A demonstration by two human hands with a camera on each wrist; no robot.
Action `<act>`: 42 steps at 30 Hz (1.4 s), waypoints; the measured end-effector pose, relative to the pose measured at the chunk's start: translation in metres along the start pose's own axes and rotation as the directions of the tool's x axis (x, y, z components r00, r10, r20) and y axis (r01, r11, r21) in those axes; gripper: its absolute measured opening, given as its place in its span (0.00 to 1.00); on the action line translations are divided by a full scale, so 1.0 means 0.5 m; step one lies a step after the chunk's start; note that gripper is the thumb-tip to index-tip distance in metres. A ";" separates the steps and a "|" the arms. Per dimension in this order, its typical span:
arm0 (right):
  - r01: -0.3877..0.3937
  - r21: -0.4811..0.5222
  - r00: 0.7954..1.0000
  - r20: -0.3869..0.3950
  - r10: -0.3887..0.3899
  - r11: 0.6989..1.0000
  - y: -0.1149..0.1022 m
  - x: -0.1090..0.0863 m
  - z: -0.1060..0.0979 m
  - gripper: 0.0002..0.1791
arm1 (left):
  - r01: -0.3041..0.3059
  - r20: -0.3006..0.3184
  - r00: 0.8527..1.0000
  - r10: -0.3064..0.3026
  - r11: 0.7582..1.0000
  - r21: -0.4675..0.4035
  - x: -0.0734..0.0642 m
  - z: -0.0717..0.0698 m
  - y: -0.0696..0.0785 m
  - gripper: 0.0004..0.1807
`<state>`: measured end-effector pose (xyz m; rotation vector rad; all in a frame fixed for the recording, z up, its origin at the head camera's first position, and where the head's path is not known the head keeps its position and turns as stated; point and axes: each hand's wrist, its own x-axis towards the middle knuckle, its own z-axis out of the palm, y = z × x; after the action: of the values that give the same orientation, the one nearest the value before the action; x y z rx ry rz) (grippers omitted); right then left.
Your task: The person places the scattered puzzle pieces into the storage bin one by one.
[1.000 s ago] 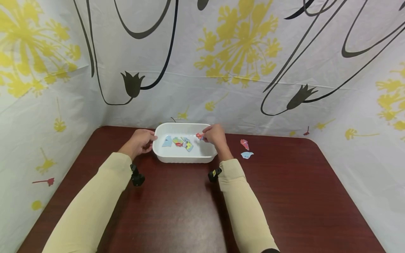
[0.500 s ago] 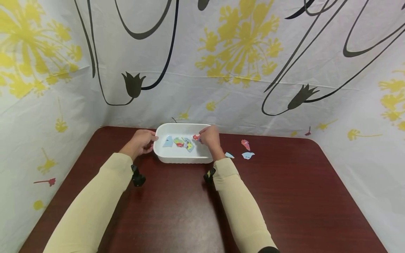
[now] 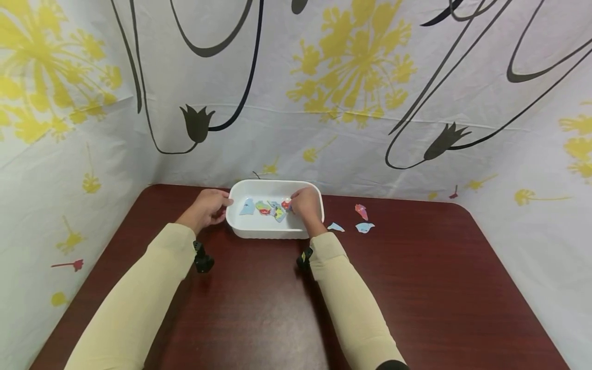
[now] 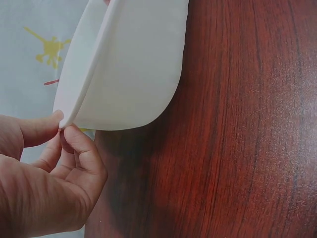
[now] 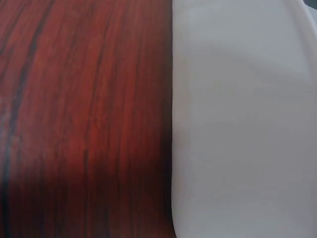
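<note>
A white plastic basin (image 3: 268, 234) stands on the table. At its left end my left hand (image 3: 208, 206) pinches the rim between thumb and fingers, shown close up in the left wrist view, where the basin's outer wall (image 4: 133, 64) slants away. My right hand (image 3: 306, 204) reaches over the right part of the basin and pinches a small red-and-blue flat piece (image 3: 286, 204), partly hidden by the fingers. To the left of it inside lie a light-blue piece (image 3: 247, 206) and a cluster of multicoloured printed pieces (image 3: 279, 211). The right wrist view shows only basin wall and table.
Right of the basin, loose on the dark red wood-grain table (image 3: 259, 308), lie a pink-red piece (image 3: 361, 211) and two light-blue pieces (image 3: 365, 227), one closer to the basin. A patterned white cloth (image 3: 277, 128) hangs behind the table and at both sides.
My right hand has moved left and down into the basin with the red piece, bringing it near the cluster. A light-blue piece on the table has come into view. The left hand keeps its hold.
</note>
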<state>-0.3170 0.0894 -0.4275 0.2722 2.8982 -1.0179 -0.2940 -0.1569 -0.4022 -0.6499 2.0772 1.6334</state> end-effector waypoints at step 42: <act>-0.046 0.316 0.997 -0.041 0.062 0.948 0.034 -0.024 -0.142 0.16 | -0.008 0.022 1.000 0.008 1.000 -0.003 -0.001 0.001 0.000 0.19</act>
<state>-0.3020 0.1451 -0.3813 0.3948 2.7416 -1.4836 -0.2935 -0.1566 -0.4021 -0.6226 2.0655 1.6405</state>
